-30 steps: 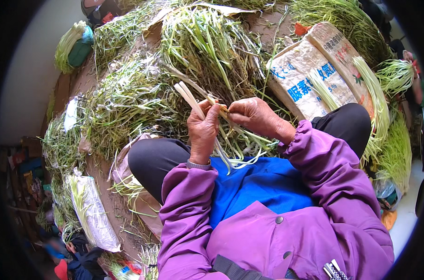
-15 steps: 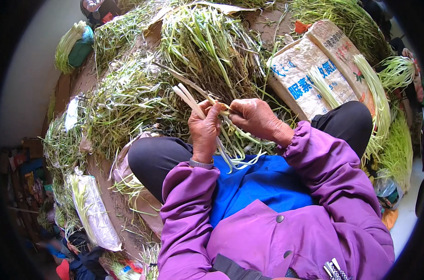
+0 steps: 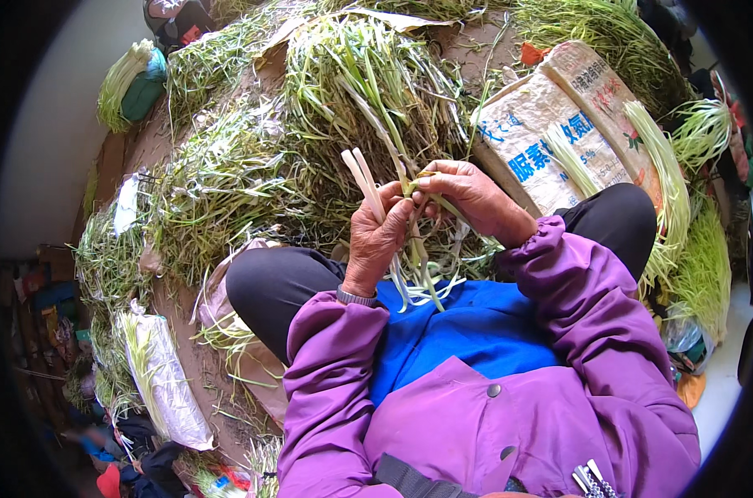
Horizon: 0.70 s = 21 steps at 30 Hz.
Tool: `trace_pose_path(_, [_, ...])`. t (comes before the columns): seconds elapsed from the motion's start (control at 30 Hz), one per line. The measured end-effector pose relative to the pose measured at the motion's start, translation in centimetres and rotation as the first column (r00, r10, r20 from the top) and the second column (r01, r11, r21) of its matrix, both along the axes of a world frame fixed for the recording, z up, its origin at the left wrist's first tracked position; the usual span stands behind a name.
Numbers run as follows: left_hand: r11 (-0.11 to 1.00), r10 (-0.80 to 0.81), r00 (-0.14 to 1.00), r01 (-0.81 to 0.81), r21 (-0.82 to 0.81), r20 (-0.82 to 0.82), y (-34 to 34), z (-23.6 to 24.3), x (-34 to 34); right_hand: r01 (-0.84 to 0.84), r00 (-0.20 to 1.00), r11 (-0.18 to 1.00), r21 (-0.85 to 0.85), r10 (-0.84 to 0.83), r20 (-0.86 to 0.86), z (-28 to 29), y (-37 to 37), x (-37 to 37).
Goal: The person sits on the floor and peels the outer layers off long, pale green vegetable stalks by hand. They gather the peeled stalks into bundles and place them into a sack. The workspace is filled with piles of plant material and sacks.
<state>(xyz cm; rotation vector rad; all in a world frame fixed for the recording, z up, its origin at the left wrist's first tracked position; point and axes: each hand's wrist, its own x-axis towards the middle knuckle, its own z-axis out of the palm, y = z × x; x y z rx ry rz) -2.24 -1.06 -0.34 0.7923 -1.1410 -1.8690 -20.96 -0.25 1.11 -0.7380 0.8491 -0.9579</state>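
Note:
My left hand (image 3: 376,241) is closed round a few pale peeled stalks (image 3: 362,177), whose white ends stick up past the fingers and whose thin tails hang toward my lap. Its thumb and fingertips also grip a longer, unpeeled leafy stalk (image 3: 399,158) that stands nearly upright. At that stalk my right hand (image 3: 473,199) pinches a yellowish outer leaf, thumb against fingers, close to the left fingertips. Straight ahead of my hands rises a large heap of leafy stalks (image 3: 368,75), green on top and brownish below.
To my right lies a printed woven sack (image 3: 534,141) with pale stalk bundles (image 3: 667,166) on and beside it. A white packet (image 3: 173,386) with stalks on it lies at left. Loose greens (image 3: 227,174) cover much of the brown floor. Other people's dark clothing (image 3: 148,465) shows lower left.
The long stalk has swung from leaning left to nearly upright. My left hand has shifted slightly right, and my right hand has turned from a closed fist to a fingertip pinch.

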Motion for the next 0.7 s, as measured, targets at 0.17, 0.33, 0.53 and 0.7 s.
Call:
trace_pose_path(0.17, [1.0,0.013,0.998,-0.012,-0.026,0.056,0.2,0.9,-0.1,0.057,0.998,0.998,-0.018,-0.057,0.017,0.9,0.2,-0.5])
trace_pose_path(0.33, [0.999,0.037,0.982,-0.03,-0.041,0.183,0.5,0.3,-0.2,0.118,0.991,0.99,-0.074,-0.114,0.065,1.6,-0.5,-2.3])
trace_pose_path(0.53, [0.997,0.062,0.997,-0.059,-0.054,0.045,0.4,0.2,-0.7,-0.163,0.986,0.983,-0.082,0.16,-0.042,2.6,0.7,0.0])
trace_pose_path(0.7, [0.969,0.122,0.973,-0.074,-0.235,0.196,0.0,-1.8,0.4,0.1,0.988,0.99,-0.1,-0.087,0.127,5.1,0.6,-1.5])
